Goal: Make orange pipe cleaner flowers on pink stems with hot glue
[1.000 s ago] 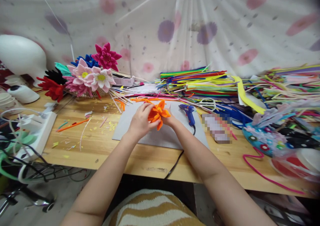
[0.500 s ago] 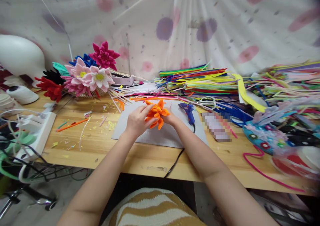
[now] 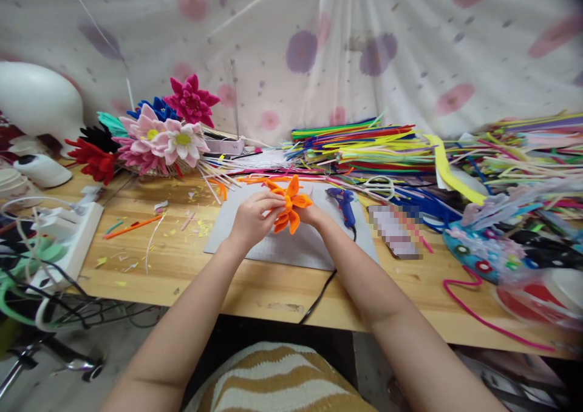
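An orange fuzzy flower with pointed petals is held up over a grey mat. My left hand is closed, its fingers pinching the flower's left side near the centre. Behind the flower is my right hand; its fingers are mostly hidden by the petals. A blue glue gun lies on the mat just to the right, its black cord running to the table's front edge.
Finished flowers stand at the back left. Bundles of coloured stems and scissors lie behind the mat. A white power strip is at left, a decorated blue piece at right.
The flower has turned a little, its petals now spread more openly to the right. My left hand's fingers have drawn together on its left side.
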The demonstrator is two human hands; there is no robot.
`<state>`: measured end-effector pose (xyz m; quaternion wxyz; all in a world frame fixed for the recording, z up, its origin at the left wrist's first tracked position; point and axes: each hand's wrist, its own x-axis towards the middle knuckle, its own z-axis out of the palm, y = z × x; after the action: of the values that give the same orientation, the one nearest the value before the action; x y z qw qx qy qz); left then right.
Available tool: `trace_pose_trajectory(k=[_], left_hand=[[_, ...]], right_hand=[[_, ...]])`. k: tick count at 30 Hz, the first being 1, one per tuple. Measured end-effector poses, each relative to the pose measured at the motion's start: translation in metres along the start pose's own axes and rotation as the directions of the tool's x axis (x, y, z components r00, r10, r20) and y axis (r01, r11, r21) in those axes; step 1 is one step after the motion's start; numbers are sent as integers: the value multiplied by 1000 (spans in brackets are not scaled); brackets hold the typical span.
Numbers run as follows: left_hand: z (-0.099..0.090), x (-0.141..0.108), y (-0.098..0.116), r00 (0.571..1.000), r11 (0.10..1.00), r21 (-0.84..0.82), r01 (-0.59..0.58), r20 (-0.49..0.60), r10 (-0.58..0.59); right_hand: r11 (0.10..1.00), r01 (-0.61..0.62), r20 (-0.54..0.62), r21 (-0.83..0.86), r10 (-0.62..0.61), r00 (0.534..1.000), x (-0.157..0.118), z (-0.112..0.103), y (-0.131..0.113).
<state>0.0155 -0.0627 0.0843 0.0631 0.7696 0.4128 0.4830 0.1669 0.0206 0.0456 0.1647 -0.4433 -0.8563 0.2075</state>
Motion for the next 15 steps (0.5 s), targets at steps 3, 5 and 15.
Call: trace_pose_trajectory(k=[3, 5, 15], left_hand=[[-2, 1, 2, 998, 998, -23, 57, -15, -58], [-3, 1, 3, 997, 997, -29, 71, -17, -72], [-4, 3, 1, 988, 983, -111, 146, -29, -150]], right_hand=[[999, -11, 4, 31, 10, 1000, 0, 1, 0], [999, -16, 6, 45, 15, 1000, 1, 2, 1], [1000, 5, -32, 16, -5, 999, 3, 7, 5]])
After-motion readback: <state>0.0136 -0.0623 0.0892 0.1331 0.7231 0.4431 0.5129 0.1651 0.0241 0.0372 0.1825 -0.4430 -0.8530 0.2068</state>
